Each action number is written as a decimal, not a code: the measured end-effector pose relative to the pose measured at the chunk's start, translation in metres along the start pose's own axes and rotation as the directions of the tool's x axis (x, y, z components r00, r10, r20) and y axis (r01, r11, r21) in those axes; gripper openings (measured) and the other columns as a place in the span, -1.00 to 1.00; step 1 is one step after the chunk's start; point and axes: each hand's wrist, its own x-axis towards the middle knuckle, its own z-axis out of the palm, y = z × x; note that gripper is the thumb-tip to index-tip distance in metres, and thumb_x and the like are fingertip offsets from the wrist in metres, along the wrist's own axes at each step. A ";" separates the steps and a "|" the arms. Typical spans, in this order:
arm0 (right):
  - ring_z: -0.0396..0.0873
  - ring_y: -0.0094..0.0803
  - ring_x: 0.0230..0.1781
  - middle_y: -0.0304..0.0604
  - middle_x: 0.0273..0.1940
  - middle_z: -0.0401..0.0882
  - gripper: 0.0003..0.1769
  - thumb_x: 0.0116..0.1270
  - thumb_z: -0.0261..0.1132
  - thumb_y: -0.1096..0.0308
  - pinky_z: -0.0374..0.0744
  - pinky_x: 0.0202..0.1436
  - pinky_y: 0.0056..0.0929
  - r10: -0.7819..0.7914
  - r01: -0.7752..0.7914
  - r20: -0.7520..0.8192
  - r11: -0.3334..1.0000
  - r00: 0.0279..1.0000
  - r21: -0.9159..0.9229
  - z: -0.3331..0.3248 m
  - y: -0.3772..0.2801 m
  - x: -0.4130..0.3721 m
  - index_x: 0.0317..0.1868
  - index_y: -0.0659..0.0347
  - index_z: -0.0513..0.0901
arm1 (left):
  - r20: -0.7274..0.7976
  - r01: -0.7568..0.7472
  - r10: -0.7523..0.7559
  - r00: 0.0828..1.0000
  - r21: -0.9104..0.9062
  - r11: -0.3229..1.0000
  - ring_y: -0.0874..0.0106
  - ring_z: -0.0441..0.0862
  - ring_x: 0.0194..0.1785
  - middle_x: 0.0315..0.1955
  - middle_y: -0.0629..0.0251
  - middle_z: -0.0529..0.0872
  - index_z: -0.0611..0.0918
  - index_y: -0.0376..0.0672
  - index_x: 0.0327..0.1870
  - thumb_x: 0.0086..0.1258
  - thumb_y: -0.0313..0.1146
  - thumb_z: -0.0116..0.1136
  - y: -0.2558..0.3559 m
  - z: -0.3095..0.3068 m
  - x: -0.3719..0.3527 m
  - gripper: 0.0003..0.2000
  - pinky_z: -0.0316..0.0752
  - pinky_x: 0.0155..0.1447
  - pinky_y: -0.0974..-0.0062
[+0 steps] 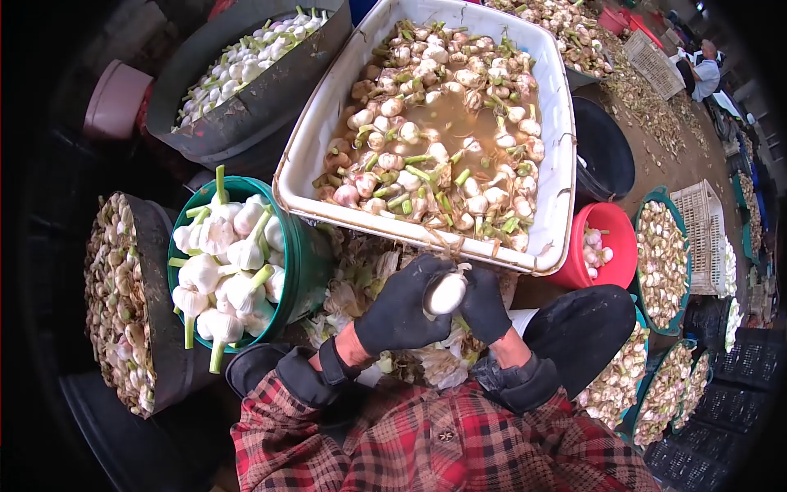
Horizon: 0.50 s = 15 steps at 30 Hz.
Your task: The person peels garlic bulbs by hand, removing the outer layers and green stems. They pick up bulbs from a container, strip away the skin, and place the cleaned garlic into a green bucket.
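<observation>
Both my hands wear black gloves and meet in front of my chest, just below the near rim of a white tub (377,221). A pale, smooth garlic bulb (445,293) sits between them. My left hand (402,310) is closed around its left side. My right hand (485,307) is closed against its right edge, its fingertips partly hidden. Loose garlic skins (438,361) lie below my hands. In the tub, many unpeeled garlic bulbs with green stems soak in brown water.
To the left, a green bucket (305,275) holds cleaned garlic bulbs. A red bucket (619,225) with a few bulbs stands at right. Large garlic-filled containers (270,98) surround me. White crates (697,217) stand further right, and another person (705,72) sits in the far right background.
</observation>
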 end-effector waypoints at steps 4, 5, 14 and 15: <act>0.63 -0.18 -0.40 0.17 -0.42 0.63 -0.84 0.24 0.11 0.54 0.48 -0.31 -0.22 0.012 -0.004 0.077 0.995 0.997 -0.103 -0.003 0.013 0.002 -0.24 0.42 0.59 | 0.003 0.154 -0.168 0.986 -0.418 0.895 0.39 0.48 0.20 0.07 0.09 0.54 0.42 -0.34 0.19 0.10 -0.29 0.31 0.000 -0.002 -0.004 -0.39 0.38 0.29 0.36; 0.60 -0.02 -0.40 0.20 -0.44 0.59 -0.87 0.26 0.10 0.53 0.45 -0.34 -0.19 -0.071 0.071 0.010 0.979 0.997 -0.194 -0.001 0.010 0.004 -0.27 0.40 0.56 | -0.009 0.140 -0.160 0.987 -0.441 0.887 0.38 0.47 0.22 0.08 0.11 0.54 0.41 -0.34 0.21 0.13 -0.20 0.26 -0.001 -0.006 -0.003 -0.37 0.35 0.31 0.36; 0.57 0.02 -0.44 0.02 -0.40 0.58 -0.88 0.22 0.28 0.44 0.50 -0.40 -0.19 -0.409 0.397 0.081 0.790 0.909 -0.467 -0.002 -0.026 0.001 -0.25 0.25 0.55 | -0.034 0.213 -0.487 0.873 -0.871 0.443 0.49 0.60 -0.05 -0.02 0.26 0.61 0.45 -0.33 0.23 0.32 -0.23 0.24 -0.011 -0.012 0.004 -0.48 0.56 -0.02 0.53; 0.60 -0.14 -0.48 -0.11 -0.38 0.61 -0.65 0.13 0.41 0.41 0.55 -0.38 -0.30 -0.289 0.285 0.058 0.858 0.956 -0.426 -0.004 -0.032 -0.002 -0.05 0.21 0.58 | -0.014 0.242 -0.520 0.854 -0.875 0.420 0.50 0.60 -0.07 -0.04 0.27 0.62 0.46 -0.31 0.22 0.32 -0.23 0.24 -0.011 -0.015 0.006 -0.49 0.56 -0.06 0.53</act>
